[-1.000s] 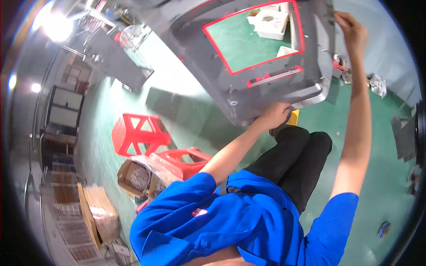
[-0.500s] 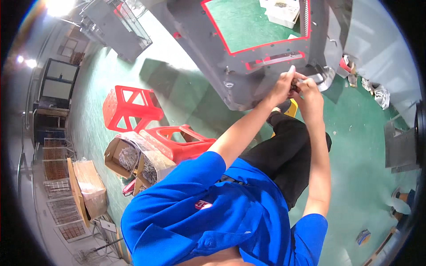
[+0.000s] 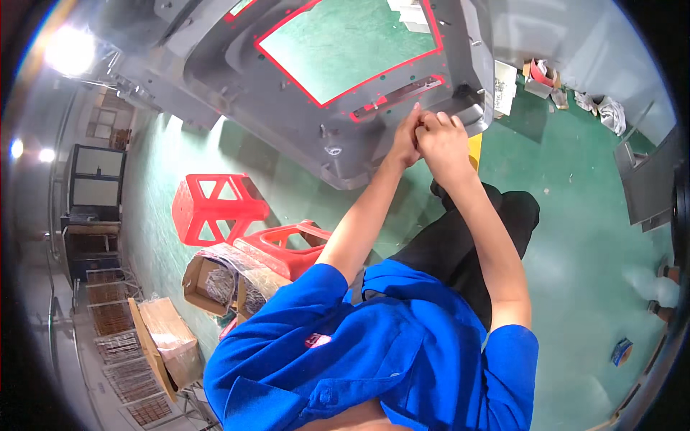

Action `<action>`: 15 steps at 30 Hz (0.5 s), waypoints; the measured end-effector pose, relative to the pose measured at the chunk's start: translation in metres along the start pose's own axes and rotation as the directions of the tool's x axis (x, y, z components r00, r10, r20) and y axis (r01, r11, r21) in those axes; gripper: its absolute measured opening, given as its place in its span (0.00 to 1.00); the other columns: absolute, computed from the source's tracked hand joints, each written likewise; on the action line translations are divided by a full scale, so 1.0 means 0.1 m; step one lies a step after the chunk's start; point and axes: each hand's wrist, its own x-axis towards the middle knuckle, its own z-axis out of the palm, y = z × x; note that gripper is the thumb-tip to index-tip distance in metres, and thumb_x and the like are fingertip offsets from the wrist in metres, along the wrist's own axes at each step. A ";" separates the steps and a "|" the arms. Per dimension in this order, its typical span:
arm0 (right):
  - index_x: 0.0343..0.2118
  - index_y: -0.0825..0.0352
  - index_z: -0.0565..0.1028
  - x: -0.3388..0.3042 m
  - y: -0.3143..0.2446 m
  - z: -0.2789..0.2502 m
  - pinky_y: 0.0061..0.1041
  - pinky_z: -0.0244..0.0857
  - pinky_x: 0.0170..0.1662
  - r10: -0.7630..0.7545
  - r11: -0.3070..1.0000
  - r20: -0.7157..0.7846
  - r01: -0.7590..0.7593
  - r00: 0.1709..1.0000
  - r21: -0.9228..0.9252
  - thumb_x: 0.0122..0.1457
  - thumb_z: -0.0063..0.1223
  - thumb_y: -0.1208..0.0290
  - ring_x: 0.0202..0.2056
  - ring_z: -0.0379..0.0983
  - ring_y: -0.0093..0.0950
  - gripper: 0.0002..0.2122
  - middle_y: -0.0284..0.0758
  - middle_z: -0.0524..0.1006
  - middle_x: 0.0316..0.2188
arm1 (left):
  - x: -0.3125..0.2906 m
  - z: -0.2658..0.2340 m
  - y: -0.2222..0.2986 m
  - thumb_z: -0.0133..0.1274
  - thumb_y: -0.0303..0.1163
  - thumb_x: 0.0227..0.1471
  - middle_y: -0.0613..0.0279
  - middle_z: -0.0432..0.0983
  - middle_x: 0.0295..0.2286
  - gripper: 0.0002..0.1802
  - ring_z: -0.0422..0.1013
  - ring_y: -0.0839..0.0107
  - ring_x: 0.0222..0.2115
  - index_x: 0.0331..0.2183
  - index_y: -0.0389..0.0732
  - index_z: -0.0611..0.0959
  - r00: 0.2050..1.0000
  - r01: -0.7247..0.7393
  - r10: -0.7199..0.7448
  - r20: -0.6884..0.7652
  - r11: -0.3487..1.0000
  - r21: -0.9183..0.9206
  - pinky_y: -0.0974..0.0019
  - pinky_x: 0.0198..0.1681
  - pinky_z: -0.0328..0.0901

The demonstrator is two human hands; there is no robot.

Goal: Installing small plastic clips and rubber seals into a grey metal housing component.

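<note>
Both my hands meet in front of the lower right corner of a large grey panel (image 3: 280, 118), which has a big red-edged opening. My left hand (image 3: 407, 141) is closed, its thumb raised and its fingertips against the other hand. Over it, my right hand (image 3: 444, 149) curls with bent fingers, its back facing up. Whatever lies between the fingertips is hidden. Just beyond the hands runs a narrow red-ended slot (image 3: 399, 98) in the panel.
Two red plastic stools (image 3: 215, 208) stand on the green floor to the left. Beside them is an open carton (image 3: 205, 287) of small parts. Several boxes and bags lie at the far right, near a grey metal piece (image 3: 650, 179). Another person's feet (image 3: 661, 309) show at the right edge.
The panel and surroundings have shifted in view, the panel leftward. My right hand has turned over more, with its back up, and now covers the small dark piece glimpsed between the fingers before.
</note>
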 end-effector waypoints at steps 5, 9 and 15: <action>0.18 0.64 0.74 0.02 -0.04 0.02 0.28 0.62 0.34 -0.042 0.995 -0.100 0.051 0.994 0.090 0.35 0.53 0.74 0.32 0.71 0.29 0.04 0.32 0.72 0.23 | -0.04 -0.03 0.08 0.39 0.51 0.59 0.70 0.71 0.24 0.22 0.70 0.76 0.26 0.25 0.45 0.75 0.994 0.088 -0.080 0.070 0.988 -0.128 0.72 0.30 0.65; 0.23 0.65 0.76 -0.01 -0.01 -0.18 0.29 0.64 0.32 0.167 0.903 -0.178 -0.078 0.970 0.422 0.37 0.57 0.76 0.28 0.71 0.30 0.06 0.34 0.73 0.22 | -0.12 0.01 0.17 0.42 0.47 0.58 0.68 0.69 0.18 0.20 0.63 0.79 0.14 0.23 0.43 0.74 0.989 0.139 -0.139 -0.050 0.990 -0.011 0.76 0.15 0.54; 0.28 0.69 0.76 -0.30 0.63 -0.31 0.20 0.67 0.33 0.814 0.416 -0.203 -0.302 0.545 0.858 0.48 0.59 0.79 0.27 0.75 0.23 0.04 0.34 0.79 0.26 | -0.18 0.05 0.23 0.43 0.40 0.59 0.64 0.65 0.15 0.17 0.52 0.83 0.08 0.25 0.39 0.73 0.991 0.122 -0.127 0.040 0.986 0.111 0.77 0.11 0.44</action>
